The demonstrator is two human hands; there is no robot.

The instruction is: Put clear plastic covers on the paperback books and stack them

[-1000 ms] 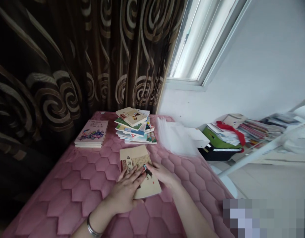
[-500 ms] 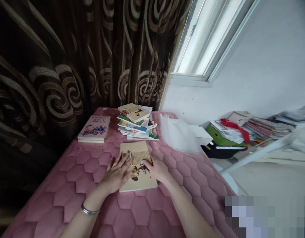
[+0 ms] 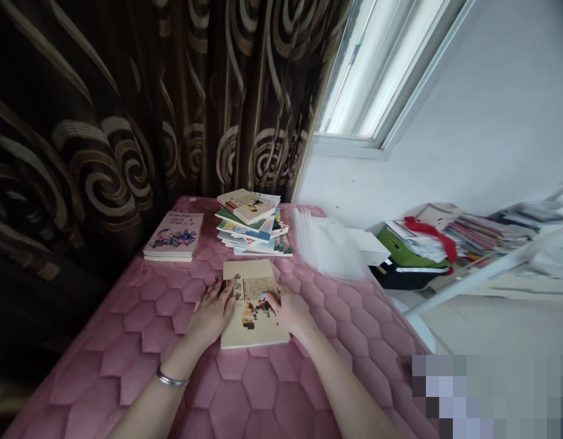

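Note:
A tan book with dark characters and a small drawing on its cover lies flat on the pink quilted surface. My left hand rests on the book's left edge, fingers stretched out. My right hand lies on its right edge with fingers spread flat. A silver bracelet circles my left wrist. Neither hand lifts the book.
Behind the tan book stands an untidy stack of books. A pink-covered book pile lies at the back left. Clear plastic sleeves lie at the right edge. A dark patterned curtain hangs behind; cluttered shelving is at right.
My left hand has slid off the cover's middle to the book's left edge, baring the characters. The book now lies straighter and a little farther from me.

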